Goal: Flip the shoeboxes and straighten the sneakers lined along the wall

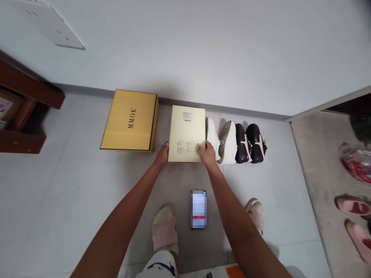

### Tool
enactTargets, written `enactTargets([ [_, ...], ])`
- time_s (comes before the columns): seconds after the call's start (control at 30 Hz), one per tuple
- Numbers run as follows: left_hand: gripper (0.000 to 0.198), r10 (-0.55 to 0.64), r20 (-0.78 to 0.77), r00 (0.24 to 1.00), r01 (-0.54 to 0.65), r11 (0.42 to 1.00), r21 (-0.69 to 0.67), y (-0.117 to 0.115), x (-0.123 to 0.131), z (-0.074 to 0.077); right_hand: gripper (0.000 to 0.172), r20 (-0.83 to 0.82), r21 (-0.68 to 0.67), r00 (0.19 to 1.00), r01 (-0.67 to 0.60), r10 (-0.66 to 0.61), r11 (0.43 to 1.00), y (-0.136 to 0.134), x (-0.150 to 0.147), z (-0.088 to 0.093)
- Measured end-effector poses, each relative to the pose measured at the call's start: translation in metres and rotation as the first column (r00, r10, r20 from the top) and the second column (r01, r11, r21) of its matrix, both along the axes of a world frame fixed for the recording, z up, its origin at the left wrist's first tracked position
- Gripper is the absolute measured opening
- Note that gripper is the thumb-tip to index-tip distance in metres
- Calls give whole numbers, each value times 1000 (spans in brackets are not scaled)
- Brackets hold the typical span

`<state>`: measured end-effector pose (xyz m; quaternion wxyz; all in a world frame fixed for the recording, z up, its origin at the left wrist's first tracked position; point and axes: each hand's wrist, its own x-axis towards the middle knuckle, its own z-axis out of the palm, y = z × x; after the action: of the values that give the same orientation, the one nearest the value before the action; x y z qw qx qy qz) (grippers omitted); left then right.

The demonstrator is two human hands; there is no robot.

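A cream shoebox [186,127] with printed labels lies on the floor against the wall. My left hand [162,153] grips its near left corner and my right hand [207,152] grips its near right corner, thumb on the lid. Both hands are closed on the box. A yellow box [131,119] marked MMOK lies just to its left. A pair of white shoes [222,141] stands right of the cream box, touching my right hand's side, with a pair of dark brown shoes [251,143] beyond.
A phone [198,209] lies on the grey tile floor between my feet in pink slippers [164,227]. A dark wooden shelf [23,112] stands at left. At right a mat [324,173] holds pink slippers [353,204] and a plastic bag [355,160].
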<state>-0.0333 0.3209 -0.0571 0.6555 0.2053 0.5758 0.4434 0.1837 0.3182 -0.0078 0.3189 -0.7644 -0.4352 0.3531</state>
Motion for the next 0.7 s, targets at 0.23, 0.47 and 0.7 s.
enactTargets([
  [0.23,48,50,-37,998,-49,999,22,-4,4,8,59,-55,-60,998,9,-12,998,-8,-11,-5],
  [0.47,50,98,-5,995,-98,995,11,-8,0,6,72,-225,-30,974,-5,-2,1000,-12,-15,-19],
  [0.7,52,106,56,993,-106,994,11,-9,5,6,72,-159,-66,987,-33,22,997,-13,-20,-15],
])
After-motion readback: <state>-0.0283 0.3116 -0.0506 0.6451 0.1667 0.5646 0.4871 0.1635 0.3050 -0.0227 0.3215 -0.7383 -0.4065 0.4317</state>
